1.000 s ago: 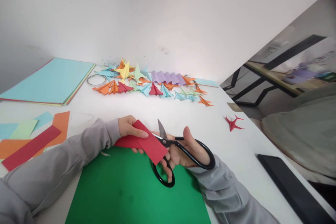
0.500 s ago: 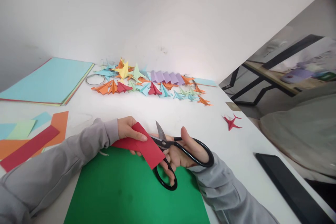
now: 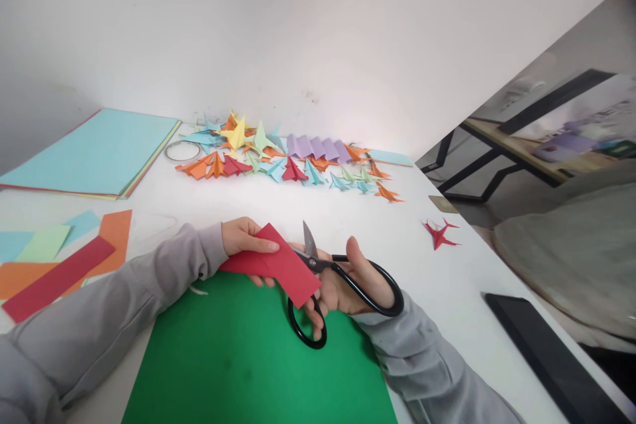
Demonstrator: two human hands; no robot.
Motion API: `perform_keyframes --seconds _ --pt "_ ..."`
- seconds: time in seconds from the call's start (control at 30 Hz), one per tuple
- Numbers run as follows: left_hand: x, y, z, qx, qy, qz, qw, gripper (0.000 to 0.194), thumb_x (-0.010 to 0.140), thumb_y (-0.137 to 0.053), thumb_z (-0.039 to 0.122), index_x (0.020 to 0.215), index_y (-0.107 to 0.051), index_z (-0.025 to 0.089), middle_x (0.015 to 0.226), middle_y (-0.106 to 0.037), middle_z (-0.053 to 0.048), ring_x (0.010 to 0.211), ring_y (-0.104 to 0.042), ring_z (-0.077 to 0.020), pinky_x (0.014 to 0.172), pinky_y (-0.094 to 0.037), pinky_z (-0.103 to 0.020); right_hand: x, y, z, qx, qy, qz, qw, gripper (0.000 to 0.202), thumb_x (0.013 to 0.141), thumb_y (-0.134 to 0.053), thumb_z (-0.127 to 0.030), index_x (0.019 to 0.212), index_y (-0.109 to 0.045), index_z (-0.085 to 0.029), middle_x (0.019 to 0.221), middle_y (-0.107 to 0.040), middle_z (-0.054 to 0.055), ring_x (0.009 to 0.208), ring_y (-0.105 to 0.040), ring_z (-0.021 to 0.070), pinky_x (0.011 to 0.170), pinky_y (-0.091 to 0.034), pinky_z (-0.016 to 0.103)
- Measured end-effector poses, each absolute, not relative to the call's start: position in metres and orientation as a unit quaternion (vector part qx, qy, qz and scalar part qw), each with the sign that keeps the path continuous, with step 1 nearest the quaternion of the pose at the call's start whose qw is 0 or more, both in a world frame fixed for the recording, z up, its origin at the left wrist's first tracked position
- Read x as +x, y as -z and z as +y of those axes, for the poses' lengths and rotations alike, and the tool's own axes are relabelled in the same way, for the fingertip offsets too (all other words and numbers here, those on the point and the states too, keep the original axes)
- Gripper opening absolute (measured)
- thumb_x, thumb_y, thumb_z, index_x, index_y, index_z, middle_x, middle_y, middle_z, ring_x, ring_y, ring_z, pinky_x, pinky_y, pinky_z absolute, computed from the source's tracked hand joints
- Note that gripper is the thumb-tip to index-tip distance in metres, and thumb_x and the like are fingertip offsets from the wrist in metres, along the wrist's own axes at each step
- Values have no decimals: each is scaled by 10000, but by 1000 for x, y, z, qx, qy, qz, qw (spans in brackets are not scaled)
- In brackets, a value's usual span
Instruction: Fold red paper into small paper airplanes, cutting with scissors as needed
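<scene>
My left hand (image 3: 247,243) pinches red paper (image 3: 294,276) between thumb and fingers, above a green sheet (image 3: 238,358). The red paper shows two arms at an angle, one toward my wrist and one slanting down to the right. In my right hand (image 3: 348,285) is a pair of scissors (image 3: 314,264) with black loop handles, held palm up. Its blades stand apart, one pointing up and the other partly behind the red paper. One loop rests by the thumb; fingers pass through the other, below the paper.
Folded paper shapes (image 3: 293,170) line the wall in several colours. A stack of coloured sheets (image 3: 94,152) and a wire ring (image 3: 182,150) are at back left. Cut strips (image 3: 59,278) lie at left. On the right are a red folded shape (image 3: 440,235) and a black flat object (image 3: 551,358).
The red paper and my left hand have shifted slightly up and right. The lower scissor loop has moved up a little toward the other, so the handles are somewhat closer together.
</scene>
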State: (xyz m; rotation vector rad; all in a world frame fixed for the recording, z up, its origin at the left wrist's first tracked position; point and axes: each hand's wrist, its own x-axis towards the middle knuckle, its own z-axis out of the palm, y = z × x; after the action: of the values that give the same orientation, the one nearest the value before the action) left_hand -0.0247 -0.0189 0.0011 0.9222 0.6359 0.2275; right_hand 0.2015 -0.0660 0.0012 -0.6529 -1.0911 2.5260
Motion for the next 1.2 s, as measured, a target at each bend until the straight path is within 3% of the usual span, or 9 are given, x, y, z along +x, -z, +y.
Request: perform_keyframes --seconds 0.53,0.87,1.2 --pt "-29 -7 -16 438 -96 310 838 210 760 -602 239 847 -706 79 606 -691 -124 537 -660 -197 553 -564 -293 202 -4 -67 -233 -873 -394 169 995 629 230 -695 1368 -168 -159 688 -573 46 501 -523 156 610 -437 413" --pt "-23 -4 -20 442 -86 308 838 231 725 -643 240 890 -699 90 671 -705 -124 613 -674 -216 612 -568 -332 200 6 -67 -186 -887 -388 170 896 697 121 -709 1369 -160 -188 731 -591 50 523 -567 162 612 -466 411" --pt "-26 -5 -17 437 -93 303 842 244 735 -629 267 873 -699 79 647 -700 -127 672 -676 -232 612 -567 -329 198 1 -68 -220 -872 -382 212 923 694 107 -727 1372 -199 -182 601 -537 -3 502 -553 165 612 -464 417"
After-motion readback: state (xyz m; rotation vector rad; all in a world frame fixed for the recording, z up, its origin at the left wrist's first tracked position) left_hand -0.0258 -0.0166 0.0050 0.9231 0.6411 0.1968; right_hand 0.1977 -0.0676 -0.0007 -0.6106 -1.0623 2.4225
